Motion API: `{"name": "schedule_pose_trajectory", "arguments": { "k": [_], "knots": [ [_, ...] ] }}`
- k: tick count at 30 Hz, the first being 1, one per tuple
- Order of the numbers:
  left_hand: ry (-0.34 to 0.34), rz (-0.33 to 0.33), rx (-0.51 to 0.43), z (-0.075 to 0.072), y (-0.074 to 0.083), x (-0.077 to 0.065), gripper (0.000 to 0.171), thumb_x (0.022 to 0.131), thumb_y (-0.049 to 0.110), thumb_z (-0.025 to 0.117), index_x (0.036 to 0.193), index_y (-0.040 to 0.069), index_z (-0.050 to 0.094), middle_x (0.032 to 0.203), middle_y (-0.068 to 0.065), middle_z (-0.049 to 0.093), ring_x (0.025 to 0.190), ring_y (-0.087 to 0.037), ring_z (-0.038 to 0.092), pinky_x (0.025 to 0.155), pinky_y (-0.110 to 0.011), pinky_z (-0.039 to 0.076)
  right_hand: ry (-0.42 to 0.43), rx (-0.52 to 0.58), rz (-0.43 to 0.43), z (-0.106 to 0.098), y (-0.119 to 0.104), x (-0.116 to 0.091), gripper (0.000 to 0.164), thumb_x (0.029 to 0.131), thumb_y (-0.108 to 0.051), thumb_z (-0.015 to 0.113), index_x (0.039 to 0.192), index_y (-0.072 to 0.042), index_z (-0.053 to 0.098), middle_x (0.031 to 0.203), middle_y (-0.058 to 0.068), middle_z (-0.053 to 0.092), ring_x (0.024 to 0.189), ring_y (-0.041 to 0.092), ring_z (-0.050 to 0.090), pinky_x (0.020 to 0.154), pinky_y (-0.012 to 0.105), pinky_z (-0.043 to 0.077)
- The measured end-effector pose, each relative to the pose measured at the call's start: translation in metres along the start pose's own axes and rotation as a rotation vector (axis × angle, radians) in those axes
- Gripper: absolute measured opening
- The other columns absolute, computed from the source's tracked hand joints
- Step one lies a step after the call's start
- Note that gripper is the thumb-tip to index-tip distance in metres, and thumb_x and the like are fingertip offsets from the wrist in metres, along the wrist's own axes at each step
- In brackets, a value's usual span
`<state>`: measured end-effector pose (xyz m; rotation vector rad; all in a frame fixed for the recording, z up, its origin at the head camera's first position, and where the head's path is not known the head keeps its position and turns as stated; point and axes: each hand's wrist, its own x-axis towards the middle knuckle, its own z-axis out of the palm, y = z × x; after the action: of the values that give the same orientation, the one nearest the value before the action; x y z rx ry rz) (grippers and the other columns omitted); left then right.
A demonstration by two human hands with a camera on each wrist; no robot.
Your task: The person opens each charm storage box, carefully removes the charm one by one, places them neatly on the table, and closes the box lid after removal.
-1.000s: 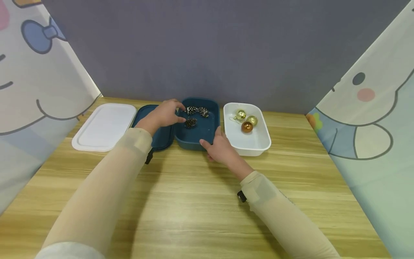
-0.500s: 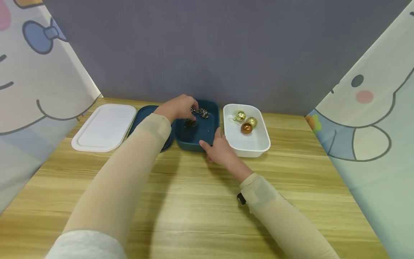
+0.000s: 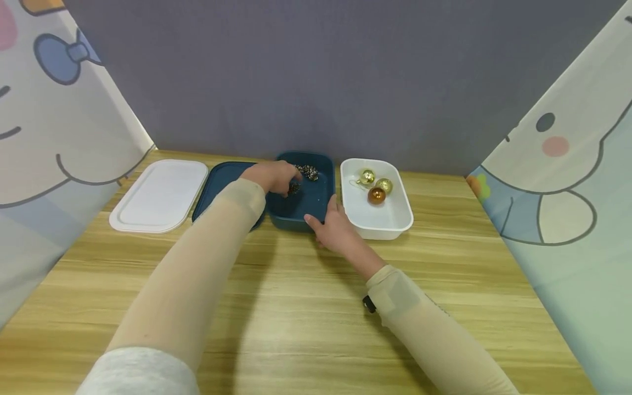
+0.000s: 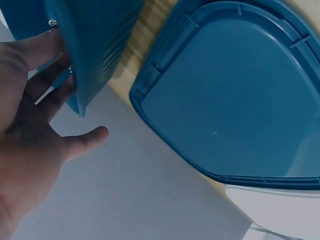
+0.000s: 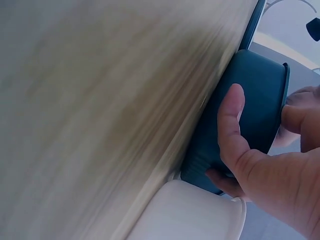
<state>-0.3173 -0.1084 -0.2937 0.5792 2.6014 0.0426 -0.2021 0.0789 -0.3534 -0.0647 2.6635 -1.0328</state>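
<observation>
My left hand (image 3: pixel 277 176) reaches down into a dark blue plastic box (image 3: pixel 313 206), its fingers bent about a brown pine cone (image 3: pixel 294 188) on the near left side. The wall hides these fingertips in the left wrist view, where the little finger sticks out outside the box. Frosted pine cones (image 3: pixel 310 173) lie at the back of the same box, partly covered by the hand. My right hand (image 3: pixel 337 227) grips the box's front right corner, with one digit against the outer wall (image 5: pixel 252 112) and another at the rim in the right wrist view.
Right beside the blue box stands a white box (image 3: pixel 390 214) with gold baubles (image 3: pixel 384 186) and a copper bauble (image 3: pixel 377 196). To the left lie a dark blue lid (image 3: pixel 224 181) and a white lid (image 3: pixel 159 195). A grey wall (image 3: pixel 316 77) rises behind the wooden table (image 3: pixel 296 307).
My left hand has moved right and down into the blue box, closing its fingers about the near pine cone. The right hand stays at the box's corner.
</observation>
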Motion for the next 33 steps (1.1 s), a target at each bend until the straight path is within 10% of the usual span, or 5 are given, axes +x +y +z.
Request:
{"name": "schedule_pose_trajectory", "arguments": {
  "k": [8,25,33],
  "knots": [
    [0.042,0.027,0.005,0.006,-0.008,-0.001,0.056,0.105,0.004,0.063,0.158,0.021,0.053,0.164,-0.015,0.046,0.141,-0.035,0.053,0.103,-0.047,0.054,0.006,-0.031,-0.016,0.002,-0.002,-0.002,0.103,0.109,-0.057,0.053,0.170,-0.005,-0.011,0.178,0.026,0.003,0.105,0.027,0.072,0.126,0.047,0.039],
    [0.060,0.105,-0.177,0.005,-0.013,-0.002,0.051,0.104,0.012,0.069,0.153,0.017,0.059,0.141,-0.013,0.064,0.126,-0.030,0.063,0.106,-0.049,0.055,-0.004,-0.023,-0.007,0.004,-0.004,0.000,0.102,0.109,-0.056,0.054,0.170,-0.005,-0.011,0.178,0.027,0.004,0.126,0.034,0.067,0.128,0.049,0.037],
    [0.137,0.160,-0.209,-0.003,-0.015,-0.008,0.040,0.106,0.016,0.067,0.145,0.013,0.066,0.101,-0.007,0.069,0.089,-0.023,0.058,0.093,-0.043,0.051,-0.002,-0.030,0.001,0.004,-0.003,0.001,0.103,0.108,-0.057,0.054,0.170,-0.006,-0.010,0.178,0.025,0.004,0.153,0.038,0.045,0.129,0.050,0.036]
  ]
}}
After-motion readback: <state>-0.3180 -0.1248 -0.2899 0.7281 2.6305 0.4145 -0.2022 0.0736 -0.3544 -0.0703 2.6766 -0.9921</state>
